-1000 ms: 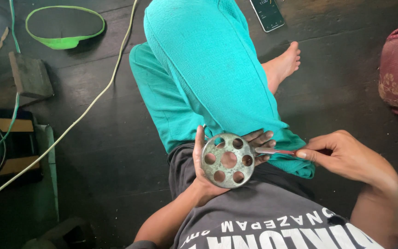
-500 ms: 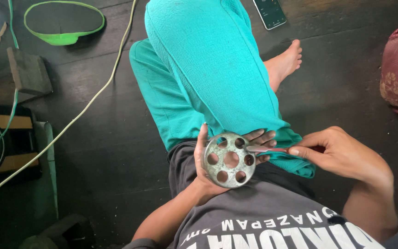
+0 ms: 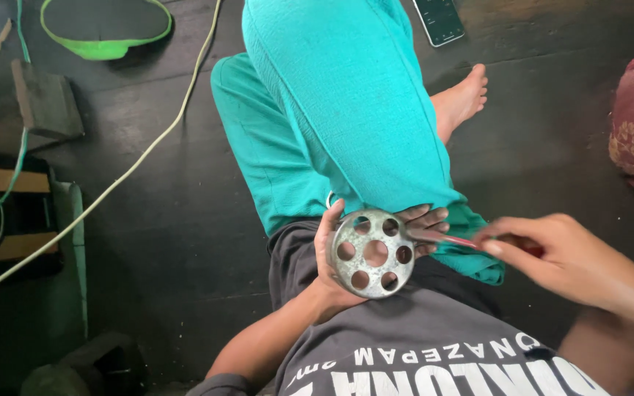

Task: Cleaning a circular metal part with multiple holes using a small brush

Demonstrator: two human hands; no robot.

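A: Status of the perforated metal disc (image 3: 373, 253)?
B: Held upright over the lap, left hand (image 3: 332, 257) clasped around its rim, as half a second ago

A: What changed?
B: The right hand (image 3: 566, 260), pinching a thin red-handled tool (image 3: 442, 238), now shows motion blur; tool tip remains at the disc's right edge. Judged: working stroke under way

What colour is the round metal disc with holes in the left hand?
Dull silver-grey with brownish tarnish, the disc shows best in the head view, held by the left hand.
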